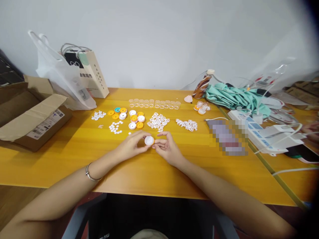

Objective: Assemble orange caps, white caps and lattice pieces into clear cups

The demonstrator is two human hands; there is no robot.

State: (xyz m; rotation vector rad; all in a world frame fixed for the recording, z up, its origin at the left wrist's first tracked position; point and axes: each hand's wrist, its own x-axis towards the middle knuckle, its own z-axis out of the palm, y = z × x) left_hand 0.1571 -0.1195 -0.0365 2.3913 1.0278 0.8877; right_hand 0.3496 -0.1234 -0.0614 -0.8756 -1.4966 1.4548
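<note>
Nearest, two bare forearms reach in over the yellow surface (174, 179), the left wrist wearing a thin metal bracelet (91, 172). The left hand (132, 144) and right hand (168, 149) meet at the middle, both grasping a white round cap (149, 140) pinched between their fingertips just above the surface; a sliver of orange shows at its right edge against the right hand's fingers. Just beyond lie scattered small white beads (116, 127), a cluster of orange, white and teal discs (136, 119), and two heaps of white lacy pieces (158, 121). Behind these stands a row of clear little cups (154, 103). Off to the right are a white power strip (261, 132) with cables, a green cloth (231, 96) and a brown bottle (203, 84). At the far left sit an open cardboard box (32, 113), a white plastic bag (62, 79) and a paper bag (92, 74) against the wall.
</note>
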